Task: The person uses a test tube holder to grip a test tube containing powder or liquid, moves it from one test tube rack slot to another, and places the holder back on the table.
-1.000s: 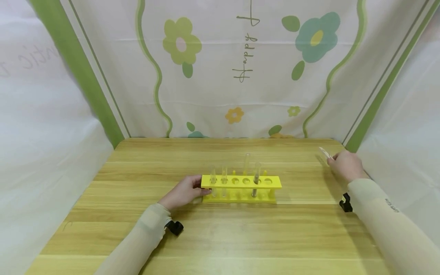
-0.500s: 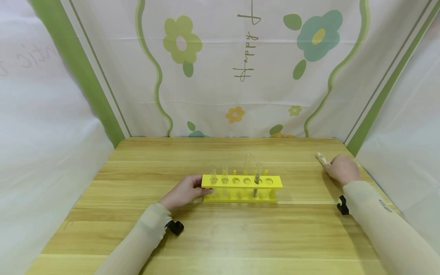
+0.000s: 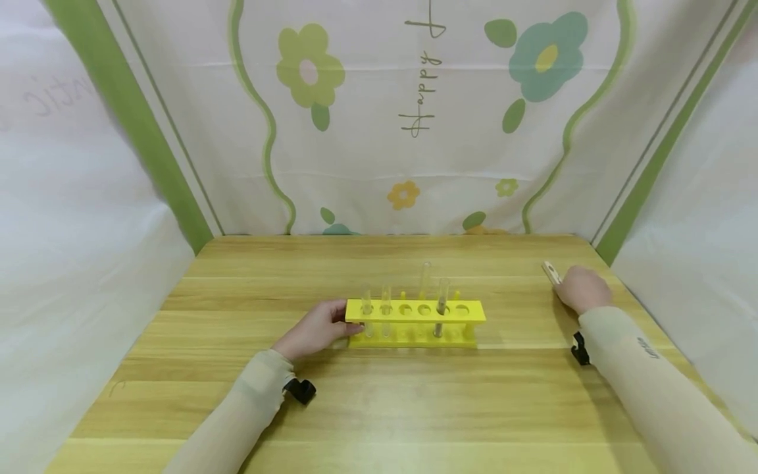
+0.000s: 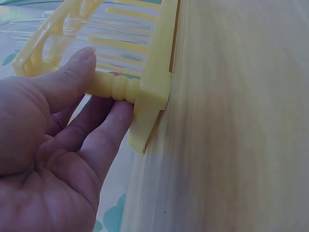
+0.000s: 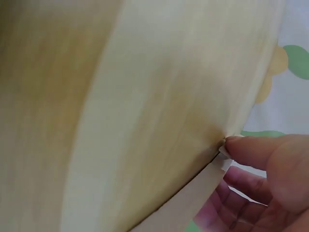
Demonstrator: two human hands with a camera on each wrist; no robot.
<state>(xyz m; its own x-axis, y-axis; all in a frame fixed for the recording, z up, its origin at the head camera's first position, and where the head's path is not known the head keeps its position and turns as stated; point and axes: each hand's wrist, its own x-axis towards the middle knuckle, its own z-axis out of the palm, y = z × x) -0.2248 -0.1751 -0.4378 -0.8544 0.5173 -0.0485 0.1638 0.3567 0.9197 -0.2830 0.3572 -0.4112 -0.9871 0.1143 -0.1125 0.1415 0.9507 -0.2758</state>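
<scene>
A yellow test tube rack [image 3: 414, 317] stands on the table. My left hand [image 3: 312, 329] grips its left end; in the left wrist view, thumb and fingers close around the ridged end post [image 4: 113, 85]. Two clear test tubes [image 3: 387, 293] stand in the left holes. Farther right is a test tube with dark contents [image 3: 439, 329], and another clear tube [image 3: 426, 276] sits over a rear peg. At the far right, my right hand [image 3: 585, 288] pinches a slim, pale wooden-looking clamp [image 3: 551, 271] with a dark oval near its tip. Only a small whitish end [image 5: 225, 162] shows in the right wrist view.
The wooden table [image 3: 379, 401] reaches back to a hanging white cloth [image 3: 367, 145] printed with flowers. More white cloth hangs at the left [image 3: 89, 263] and right [image 3: 693, 250]. Both wrists wear black mounts.
My right hand has moved slightly left with the clamp, whose tip has come lower and shows its broad side. My left hand and the rack have stayed in place.
</scene>
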